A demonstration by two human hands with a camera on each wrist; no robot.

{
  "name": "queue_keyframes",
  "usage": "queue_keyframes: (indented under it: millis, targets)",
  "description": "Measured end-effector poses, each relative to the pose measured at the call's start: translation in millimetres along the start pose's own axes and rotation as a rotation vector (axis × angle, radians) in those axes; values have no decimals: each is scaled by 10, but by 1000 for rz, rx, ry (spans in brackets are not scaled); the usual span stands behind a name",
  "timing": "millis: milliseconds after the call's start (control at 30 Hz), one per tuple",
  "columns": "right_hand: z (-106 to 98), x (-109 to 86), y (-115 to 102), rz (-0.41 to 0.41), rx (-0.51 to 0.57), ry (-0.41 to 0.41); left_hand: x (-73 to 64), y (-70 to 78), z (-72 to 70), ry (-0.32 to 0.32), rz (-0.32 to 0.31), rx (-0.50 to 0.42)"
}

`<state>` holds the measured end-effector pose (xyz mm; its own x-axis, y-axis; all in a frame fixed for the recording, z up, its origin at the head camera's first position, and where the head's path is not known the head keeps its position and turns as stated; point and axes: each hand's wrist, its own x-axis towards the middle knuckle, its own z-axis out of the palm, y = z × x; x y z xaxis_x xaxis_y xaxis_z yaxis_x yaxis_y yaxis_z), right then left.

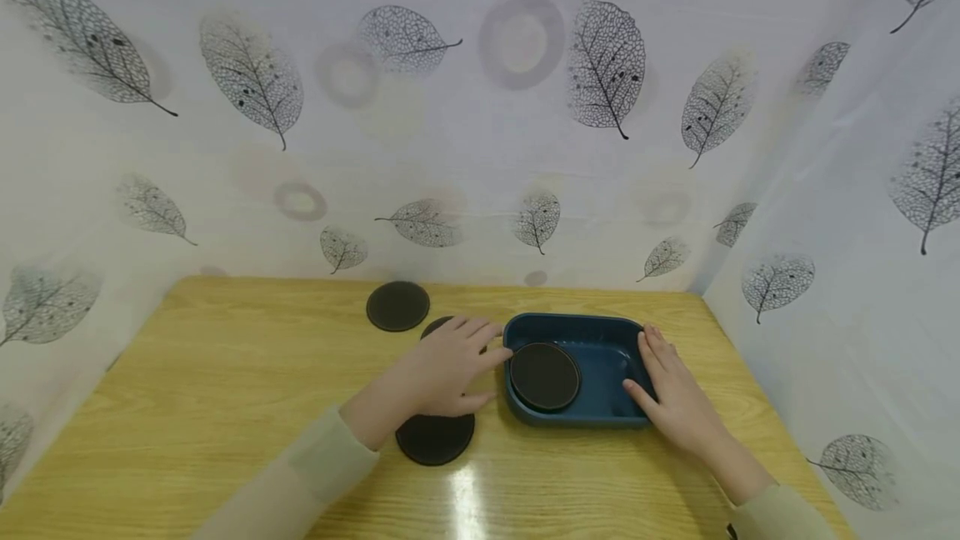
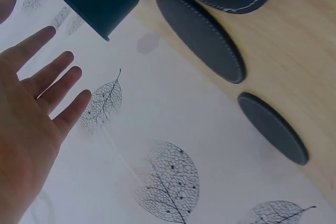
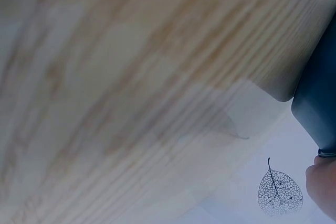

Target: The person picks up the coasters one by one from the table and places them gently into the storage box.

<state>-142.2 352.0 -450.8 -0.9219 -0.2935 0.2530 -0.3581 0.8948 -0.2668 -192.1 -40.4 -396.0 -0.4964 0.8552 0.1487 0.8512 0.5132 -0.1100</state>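
Note:
A dark blue rectangular bin (image 1: 611, 361) sits on the table, with one round black coaster (image 1: 545, 377) lying inside its left end. My right hand (image 1: 678, 402) holds the bin's right wall, thumb inside and fingers along the outer side. My left hand (image 1: 450, 369) hovers just left of the bin, palm down, fingers spread and holding nothing. Beneath it, two more black coasters lie partly hidden: a near coaster (image 1: 435, 440) and a farther coaster (image 2: 202, 35), whose stitched edge shows in the left wrist view.
Another black coaster (image 1: 398, 306) lies near the back edge of the wooden table (image 1: 247, 390). A white leaf-printed curtain (image 1: 450, 148) hangs behind the table and along its right side, close to the bin.

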Motion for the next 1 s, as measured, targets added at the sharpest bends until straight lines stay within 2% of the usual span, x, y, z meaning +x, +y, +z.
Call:
queue_keyframes:
  millis: [167,400,567,833,1000]
  targets:
    - [10,3,0,-5,1,8,-186,14,45,28,-13,-6]
    - [9,-1,10,-3,9,5,-385,42,171,-39,-29,1]
    - [5,4,10,-12,9,5,-468,69,266,-64,-35,-3]
    - [-3,13,4,-21,1,18,-556,132,409,-151,-72,-29]
    - [6,7,9,-19,2,19,-570,149,432,-160,-54,-12]
